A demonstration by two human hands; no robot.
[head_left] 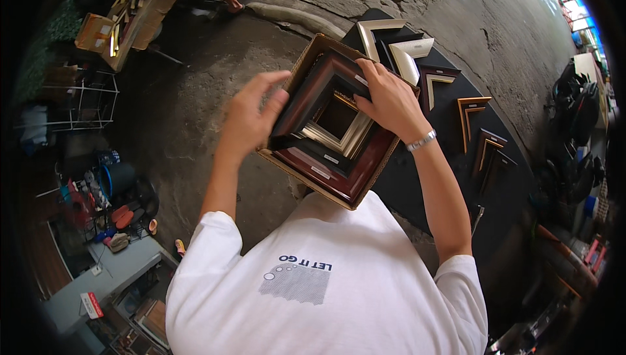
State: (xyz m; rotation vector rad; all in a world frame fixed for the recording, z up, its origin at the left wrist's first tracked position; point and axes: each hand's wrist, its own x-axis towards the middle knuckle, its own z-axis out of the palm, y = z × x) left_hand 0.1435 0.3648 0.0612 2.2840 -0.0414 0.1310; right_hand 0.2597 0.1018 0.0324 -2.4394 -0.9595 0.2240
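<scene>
Head view: left hand (251,112), blurred, thumb spread from fingers, beside cardboard box (306,53); right hand (391,99), palm down, pinching glossy red-brown frame (316,81), white label (361,80) attached.

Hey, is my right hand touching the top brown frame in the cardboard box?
Touching. The head view shows the right hand on the top brown frame, fingers over its rail, thumb at the inner edge.

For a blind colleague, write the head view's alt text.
A person's right hand touches a brown frame corner in a cardboard box of nested corners, the left hand at its left. More samples, pale, gold and dark, lie on a black table.
</scene>
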